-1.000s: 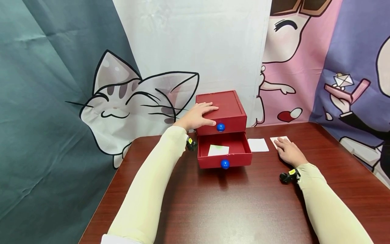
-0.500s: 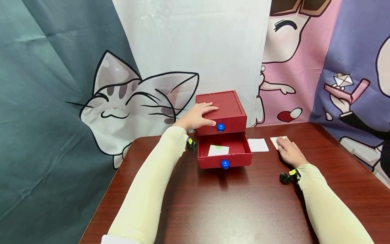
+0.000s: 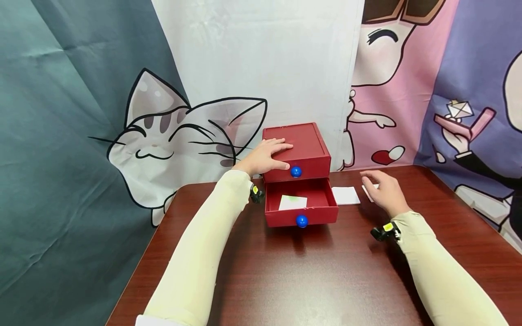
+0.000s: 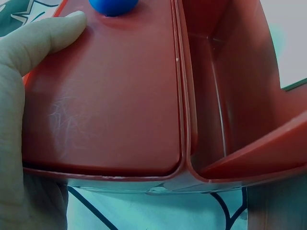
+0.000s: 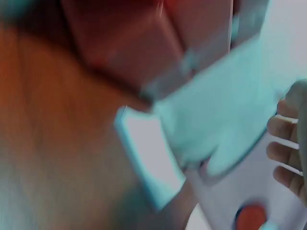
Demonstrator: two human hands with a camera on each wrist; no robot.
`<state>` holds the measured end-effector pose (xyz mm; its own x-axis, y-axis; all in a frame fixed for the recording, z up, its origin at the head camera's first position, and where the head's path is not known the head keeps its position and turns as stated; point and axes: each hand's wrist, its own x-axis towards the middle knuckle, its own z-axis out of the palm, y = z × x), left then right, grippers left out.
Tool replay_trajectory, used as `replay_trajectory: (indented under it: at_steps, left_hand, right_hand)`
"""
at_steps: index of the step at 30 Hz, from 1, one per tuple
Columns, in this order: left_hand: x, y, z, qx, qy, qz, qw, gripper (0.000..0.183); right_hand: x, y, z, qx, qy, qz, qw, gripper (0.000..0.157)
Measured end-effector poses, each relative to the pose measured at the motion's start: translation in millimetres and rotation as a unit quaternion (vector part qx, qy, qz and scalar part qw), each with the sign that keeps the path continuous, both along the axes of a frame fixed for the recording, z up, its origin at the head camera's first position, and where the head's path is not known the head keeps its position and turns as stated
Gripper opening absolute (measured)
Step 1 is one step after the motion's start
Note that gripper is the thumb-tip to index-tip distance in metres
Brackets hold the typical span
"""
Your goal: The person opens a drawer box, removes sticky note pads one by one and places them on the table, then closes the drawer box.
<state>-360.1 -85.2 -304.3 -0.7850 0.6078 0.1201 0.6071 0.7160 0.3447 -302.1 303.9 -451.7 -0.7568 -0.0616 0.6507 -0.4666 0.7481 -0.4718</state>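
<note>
My left hand (image 3: 263,156) lies over the left side of a red two-drawer box (image 3: 302,138), fingers spread on its top. Its thumb (image 4: 57,33) rests on the upper drawer's front, beside a blue knob (image 4: 113,5). The lower drawer (image 3: 281,219) is pulled out, with a white and pale green paper pad (image 3: 292,203) inside. My right hand (image 3: 385,192) is raised over the table, its fingers loosely bent and nothing seen in them. Behind it shows a white paper piece (image 3: 368,194), partly hidden. A square white paper pad (image 3: 345,195) lies between that hand and the box.
The brown wooden table (image 3: 302,280) carries the box near its back edge. A printed cartoon curtain (image 3: 228,59) hangs close behind. Each wrist wears a small black camera, and the lower drawer's blue knob (image 3: 302,221) juts toward the front.
My right hand has lifted off the white paper piece it lay flat on, and its fingers have bent and turned leftward. The left hand and box stay put.
</note>
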Motion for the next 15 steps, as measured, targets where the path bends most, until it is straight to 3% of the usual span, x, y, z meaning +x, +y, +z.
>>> replay_trajectory:
  at_steps: [4,8,11,15]
  left_hand:
    - [0.4,0.3,0.7,-0.001,-0.001,-0.002,1.0,0.074]
    - [-0.5,0.6,0.4,-0.004,0.003,-0.004,1.0,0.074]
    - [-1.0,0.4,-0.5,-0.005,0.005,-0.003,1.0,0.073]
    - [-0.7,-0.1,-1.0,0.0,0.002,0.0,1.0,0.072]
  right_hand:
    - [3.5,-30.8,36.0,0.024,0.108,0.054,0.992,0.016]
    - [11.3,-61.6,65.7,0.074,0.166,0.14,0.973,0.02]
    - [17.1,-84.2,81.2,0.132,0.17,0.207,0.954,0.023]
    - [21.3,-113.3,93.6,0.23,0.116,0.289,0.922,0.024]
